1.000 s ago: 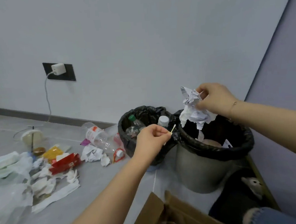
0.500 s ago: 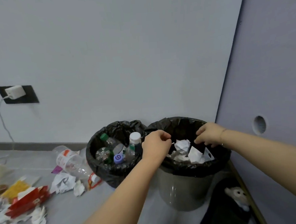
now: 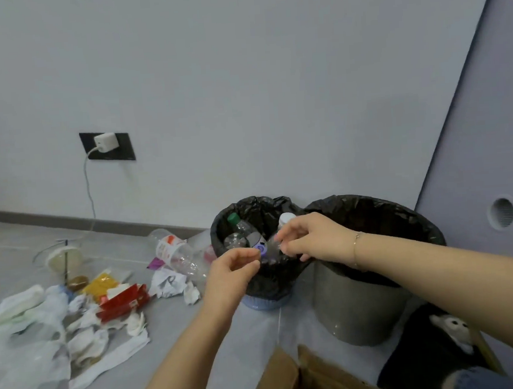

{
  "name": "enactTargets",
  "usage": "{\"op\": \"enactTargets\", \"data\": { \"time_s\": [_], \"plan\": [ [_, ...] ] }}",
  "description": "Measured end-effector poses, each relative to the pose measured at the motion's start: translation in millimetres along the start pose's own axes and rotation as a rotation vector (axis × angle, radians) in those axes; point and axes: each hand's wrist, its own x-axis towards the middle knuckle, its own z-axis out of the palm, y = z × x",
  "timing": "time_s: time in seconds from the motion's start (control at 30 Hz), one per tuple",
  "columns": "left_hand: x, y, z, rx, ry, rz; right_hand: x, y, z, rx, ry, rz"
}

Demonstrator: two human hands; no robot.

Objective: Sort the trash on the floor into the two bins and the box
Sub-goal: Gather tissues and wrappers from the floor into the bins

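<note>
Head view: both hands hover over the left bin (image 3: 221, 227), the one lined with black plastic that holds bottles.
Left hand (image 3: 233, 275): fingers loosely curled, thumb and forefinger close together at the bin's near rim; whether they pinch anything I cannot tell, nothing shows between them.
Right hand (image 3: 313, 239): reaches across from the right, fingers curled down over the bottles; it may be touching clear plastic, but a grip cannot be made out.
Where the trash lies: the floor pile (image 3: 84, 315) is to the left of and below both hands, well apart from the bins.
Nearer hand: the left one, by judgement; the right arm would have to cross over the bin to get there.
Nearest long piece: a clear bottle (image 3: 177, 254) on its side just left of the bin, its long axis running from upper left to lower right, toward the left hand.
Bins: two, touching side by side; the right bin (image 3: 357, 308) is grey with a black liner.
Box: one, cardboard (image 3: 280, 381), flaps open, at the bottom edge, nearer the person than the bins.
Bottles in the left bin: at least three caps show, green, white and purple.
Floor count: one red packet (image 3: 123, 302), one yellow wrapper (image 3: 102, 282), one lidded cup (image 3: 64, 258), several white paper scraps, too crumpled to count.
</note>
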Motion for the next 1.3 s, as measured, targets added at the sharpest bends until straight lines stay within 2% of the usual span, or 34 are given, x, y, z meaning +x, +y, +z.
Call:
{"op": "enactTargets", "data": {
  "time_s": [0.17, 0.33, 0.5, 0.67, 0.93, 1.1, 1.2, 1.3],
  "plan": [
    [-18.2, -22.4, -65.7, -0.012, 0.083, -0.083, 18.0, -30.2, 68.3, 0.001, -0.098, -0.036],
    [-18.3, -61.3, -116.7, -0.005, 0.170, -0.138, 42.6, -31.0, 139.6, 0.006, -0.138, -0.034],
    [-21.8, -133.6, -160.3, 0.163, 0.280, -0.208, 70.2, -14.9, 214.8, -0.022, -0.173, -0.019],
    [-2.9, -183.1, -199.2, 0.353, 0.343, -0.273, 100.9, 8.0, 269.2, 0.115, -0.175, 0.065],
    [27.0, -232.4, -244.5, 0.684, 0.414, -0.438, 108.2, 61.5, 304.7, 0.236, -0.064, 0.174],
    [28.5, -237.4, -242.4, 0.783, 0.374, -0.550, 107.8, 79.8, 305.7, 0.147, -0.011, 0.126],
    [29.7, -236.3, -240.2, 0.792, 0.343, -0.585, 112.4, 71.1, 301.5, 0.254, 0.019, 0.070],
    [31.1, -235.5, -237.7, 0.777, 0.309, -0.532, 112.9, 69.0, 296.8, 0.334, 0.029, 0.077]
  ]
}}
